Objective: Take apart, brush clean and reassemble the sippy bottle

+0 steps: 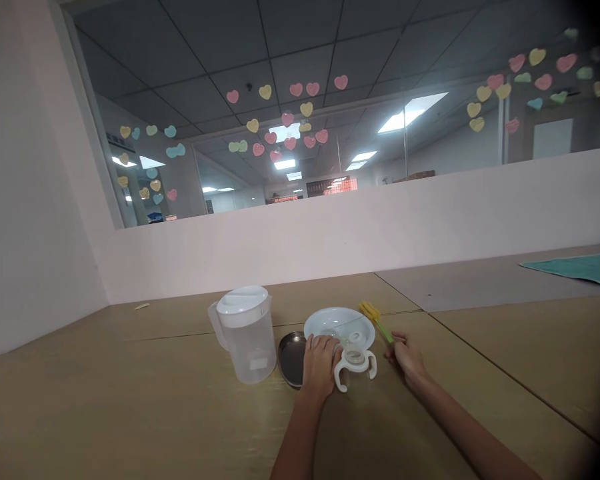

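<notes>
My right hand (405, 357) is closed round the green handle of a brush (384, 330) with a yellow head, which points up and left beside the bowl. My left hand (321, 363) lies between a dark metal dish (291, 360) and a clear bottle with a white two-handled collar (355, 360). Its fingers reach to the near rim of a white bowl (330, 319); whether they grip anything is hidden. Small clear and white parts (356, 338) sit in the bowl.
Left of the dish stands a clear plastic pitcher (253, 343) with a white lid. A green cloth (580, 268) lies at the far right. Behind the wooden table (130, 393) rises a white wall with a window bearing heart-shaped notes. A small yellowish scrap (142, 307) lies near the wall.
</notes>
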`<state>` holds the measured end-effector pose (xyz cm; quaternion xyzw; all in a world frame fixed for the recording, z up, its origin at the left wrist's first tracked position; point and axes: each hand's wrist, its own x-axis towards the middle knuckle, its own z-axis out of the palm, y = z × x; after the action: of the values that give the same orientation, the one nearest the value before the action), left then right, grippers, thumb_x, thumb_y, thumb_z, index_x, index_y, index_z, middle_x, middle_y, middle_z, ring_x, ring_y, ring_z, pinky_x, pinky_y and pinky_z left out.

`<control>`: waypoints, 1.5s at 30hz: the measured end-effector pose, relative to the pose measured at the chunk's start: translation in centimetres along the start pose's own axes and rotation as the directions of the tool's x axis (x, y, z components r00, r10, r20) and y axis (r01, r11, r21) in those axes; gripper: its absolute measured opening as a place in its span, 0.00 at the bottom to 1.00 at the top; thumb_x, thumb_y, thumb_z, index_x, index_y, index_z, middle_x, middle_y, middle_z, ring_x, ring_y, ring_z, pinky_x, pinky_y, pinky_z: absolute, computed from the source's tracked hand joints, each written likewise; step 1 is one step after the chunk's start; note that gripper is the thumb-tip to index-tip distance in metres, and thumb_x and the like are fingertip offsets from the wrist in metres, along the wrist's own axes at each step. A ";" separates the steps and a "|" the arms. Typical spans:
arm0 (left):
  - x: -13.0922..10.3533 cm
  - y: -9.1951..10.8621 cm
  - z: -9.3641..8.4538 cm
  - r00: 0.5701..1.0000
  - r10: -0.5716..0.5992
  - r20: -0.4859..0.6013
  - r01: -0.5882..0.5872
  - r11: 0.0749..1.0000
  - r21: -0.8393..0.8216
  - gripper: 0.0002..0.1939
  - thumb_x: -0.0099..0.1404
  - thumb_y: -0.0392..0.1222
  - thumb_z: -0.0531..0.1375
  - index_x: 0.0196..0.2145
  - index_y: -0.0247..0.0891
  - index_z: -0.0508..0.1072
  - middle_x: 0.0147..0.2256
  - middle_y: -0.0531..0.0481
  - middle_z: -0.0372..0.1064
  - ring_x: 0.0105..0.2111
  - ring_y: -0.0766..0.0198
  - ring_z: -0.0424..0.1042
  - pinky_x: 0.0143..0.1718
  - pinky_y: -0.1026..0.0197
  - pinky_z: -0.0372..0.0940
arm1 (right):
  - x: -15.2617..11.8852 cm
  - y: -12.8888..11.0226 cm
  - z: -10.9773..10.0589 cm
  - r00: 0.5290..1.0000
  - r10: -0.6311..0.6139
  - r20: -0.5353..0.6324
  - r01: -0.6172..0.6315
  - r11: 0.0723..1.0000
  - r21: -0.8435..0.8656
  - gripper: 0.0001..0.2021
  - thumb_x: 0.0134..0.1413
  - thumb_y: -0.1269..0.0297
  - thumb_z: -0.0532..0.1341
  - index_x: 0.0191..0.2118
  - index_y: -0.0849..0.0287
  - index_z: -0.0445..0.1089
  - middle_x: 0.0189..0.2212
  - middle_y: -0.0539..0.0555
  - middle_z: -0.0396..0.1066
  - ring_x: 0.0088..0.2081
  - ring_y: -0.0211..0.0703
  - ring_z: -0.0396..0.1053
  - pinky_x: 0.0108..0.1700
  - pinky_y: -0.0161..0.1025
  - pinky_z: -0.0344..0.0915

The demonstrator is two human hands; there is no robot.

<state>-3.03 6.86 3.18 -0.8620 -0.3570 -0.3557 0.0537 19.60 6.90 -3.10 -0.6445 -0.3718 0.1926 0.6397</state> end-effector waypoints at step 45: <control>1.7 -1.2 0.9 0.665 -0.726 -0.177 0.054 0.283 -0.958 0.24 0.50 0.44 0.67 0.43 0.39 0.63 0.39 0.46 0.71 0.36 0.63 0.74 0.40 0.61 0.68 | -1.1 -3.4 -1.3 0.967 -0.018 -0.255 0.036 0.997 0.066 0.19 0.40 0.60 0.50 0.40 0.59 0.67 0.27 0.52 0.70 0.31 0.44 0.66 0.31 0.36 0.59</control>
<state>-2.49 9.03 3.40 -0.4590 -0.2831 -0.7379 -0.4058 19.03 4.85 0.12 -0.6358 -0.2885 0.1128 0.7069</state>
